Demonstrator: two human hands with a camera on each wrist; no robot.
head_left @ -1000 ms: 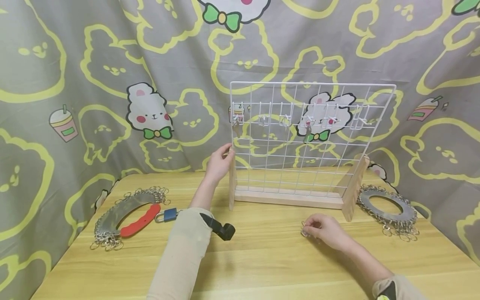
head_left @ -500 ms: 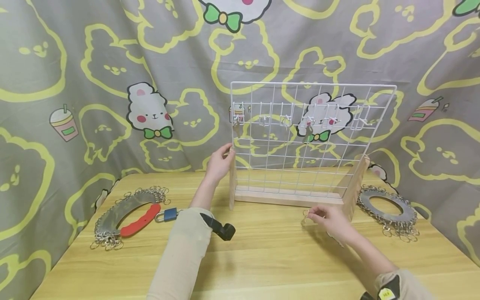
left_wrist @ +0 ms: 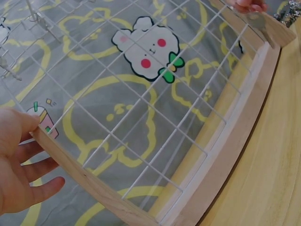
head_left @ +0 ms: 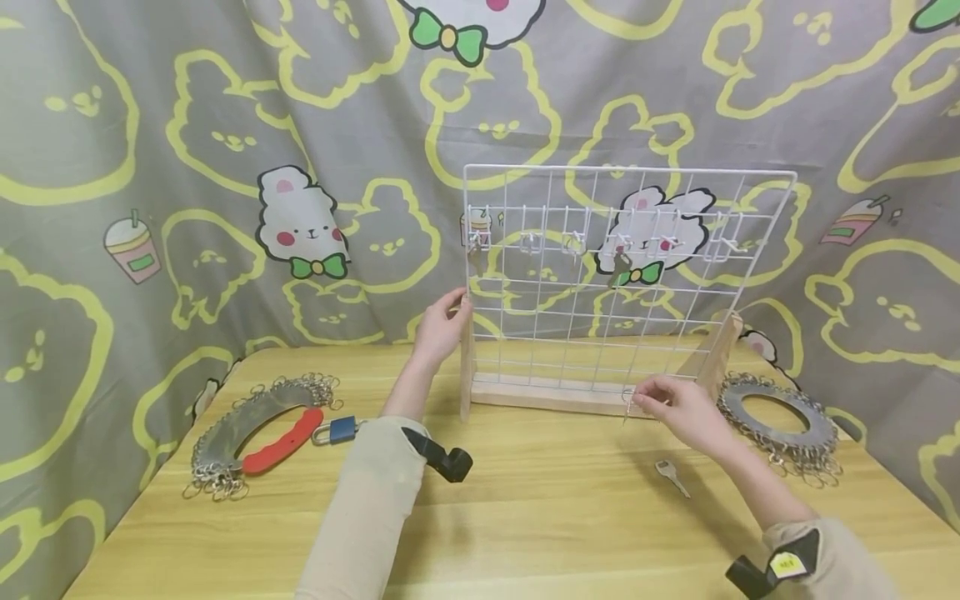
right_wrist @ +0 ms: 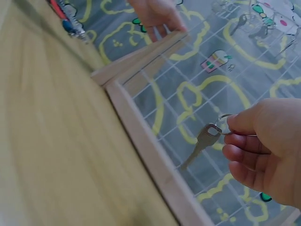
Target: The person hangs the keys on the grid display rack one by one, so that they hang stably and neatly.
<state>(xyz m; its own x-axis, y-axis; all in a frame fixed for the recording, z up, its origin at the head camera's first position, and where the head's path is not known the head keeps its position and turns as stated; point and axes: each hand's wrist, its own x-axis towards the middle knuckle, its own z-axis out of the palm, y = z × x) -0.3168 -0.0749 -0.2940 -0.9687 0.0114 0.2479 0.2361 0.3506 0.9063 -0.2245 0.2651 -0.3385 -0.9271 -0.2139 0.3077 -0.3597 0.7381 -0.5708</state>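
My right hand (head_left: pixel 678 408) pinches the small metal ring of a key (right_wrist: pixel 202 143) between thumb and fingertips. Below the ring the key hangs tilted, in front of the rack's wooden base (head_left: pixel 555 395). My left hand (head_left: pixel 441 329) holds the top of the rack's left wooden upright (left_wrist: pixel 89 176) at its fingertips, the lower fingers loosely bent. The white wire grid rack (head_left: pixel 628 170) stands upright. From its hooks hang several keys, one key (head_left: pixel 621 268) near the middle and another key (head_left: pixel 476 257) at far left. A second loose key (head_left: pixel 672 477) lies on the table below my right forearm.
Left on the wooden table (head_left: pixel 525 525) lie a curved metal plate (head_left: pixel 258 408) edged with rings, with a red handle (head_left: pixel 282 442), and a blue padlock (head_left: pixel 342 429). A ringed metal plate (head_left: pixel 772 412) lies right of the rack. A patterned curtain (head_left: pixel 375 92) hangs behind.
My right hand has lifted the ringed key off the table and moved up toward the rack's base. The loose key on the table has come into sight. My left hand stays put.
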